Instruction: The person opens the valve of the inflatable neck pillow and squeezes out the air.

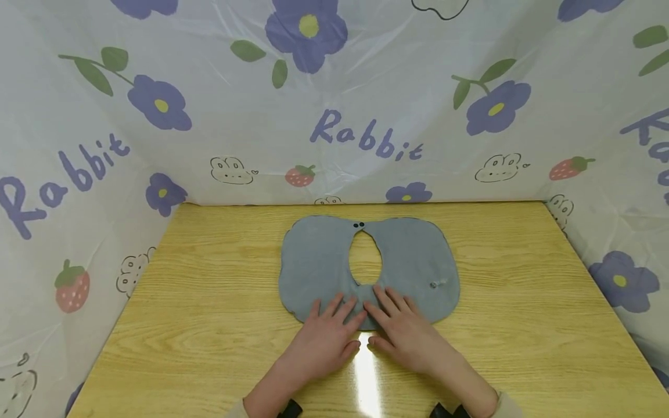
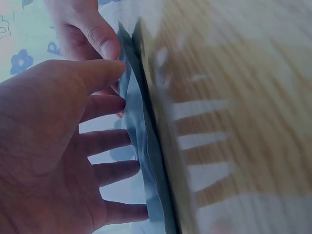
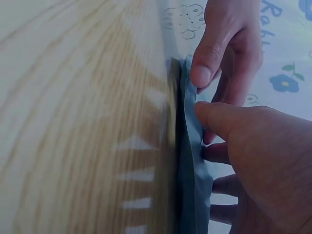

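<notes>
A grey-blue neck pillow (image 1: pixel 316 255), flat and deflated, lies spread on the table. Two dark snaps (image 1: pixel 358 224) meet at its far edge, above an oval opening in the middle. Toward the right sits a small clear valve (image 1: pixel 436 284). My left hand (image 1: pixel 328 337) rests with spread fingers on the near edge, left of centre. Beside it, my right hand (image 1: pixel 405 334) touches the same edge with its fingers extended. In the left wrist view, the fingertips of the left hand (image 2: pixel 58 141) press along the thin layered fabric. The right wrist view has the right hand (image 3: pixel 263 151) against it too.
The wooden table (image 1: pixel 209 360) has a glossy surface with a bright reflection in front of the pillow. A white cloth (image 1: pixel 376 87) printed with flowers, strawberries and "Rabbit" lettering hangs behind and along both sides. Dark straps (image 1: pixel 290 409) show at the wrists.
</notes>
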Motion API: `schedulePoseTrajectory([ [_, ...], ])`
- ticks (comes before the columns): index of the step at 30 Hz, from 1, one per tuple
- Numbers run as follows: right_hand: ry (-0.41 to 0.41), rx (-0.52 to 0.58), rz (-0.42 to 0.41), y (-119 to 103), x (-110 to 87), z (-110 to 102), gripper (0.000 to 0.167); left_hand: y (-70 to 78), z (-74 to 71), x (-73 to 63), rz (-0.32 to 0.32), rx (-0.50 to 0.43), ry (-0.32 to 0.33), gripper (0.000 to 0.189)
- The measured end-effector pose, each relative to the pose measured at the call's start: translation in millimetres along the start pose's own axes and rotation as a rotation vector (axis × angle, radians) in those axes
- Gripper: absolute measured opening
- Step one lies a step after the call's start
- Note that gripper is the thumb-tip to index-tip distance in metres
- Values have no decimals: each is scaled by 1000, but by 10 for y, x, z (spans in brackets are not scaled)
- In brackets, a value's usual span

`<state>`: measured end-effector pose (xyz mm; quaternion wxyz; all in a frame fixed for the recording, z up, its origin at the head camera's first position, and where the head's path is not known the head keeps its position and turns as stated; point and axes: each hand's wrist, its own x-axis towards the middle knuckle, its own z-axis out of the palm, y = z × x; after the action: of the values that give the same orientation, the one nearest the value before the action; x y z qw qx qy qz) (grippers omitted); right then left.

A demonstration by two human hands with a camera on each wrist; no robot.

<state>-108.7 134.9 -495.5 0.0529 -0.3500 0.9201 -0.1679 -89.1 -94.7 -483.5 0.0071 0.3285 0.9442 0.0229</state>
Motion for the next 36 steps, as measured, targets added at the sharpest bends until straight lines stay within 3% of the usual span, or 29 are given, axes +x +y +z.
schedulePoseTrajectory([
  [6, 7, -12, -8, -10, -5, 16, 62, -8, 19, 12, -14, -18, -43, 51],
  [17, -10, -39, -1, 10, 8, 46, 60, -29, 26, 53, -7, -33, -63, 51],
  [22, 51, -43, -12, 59, 72, -44, 51, -94, 4, 72, -15, -106, -104, 48],
  [28, 211, -70, 17, 249, 219, -230, 42, -239, -119, 160, -28, -131, -28, 44],
  [36, 317, -68, 112, 586, 457, -493, 40, -424, -368, 340, -54, -152, 135, 44],
])
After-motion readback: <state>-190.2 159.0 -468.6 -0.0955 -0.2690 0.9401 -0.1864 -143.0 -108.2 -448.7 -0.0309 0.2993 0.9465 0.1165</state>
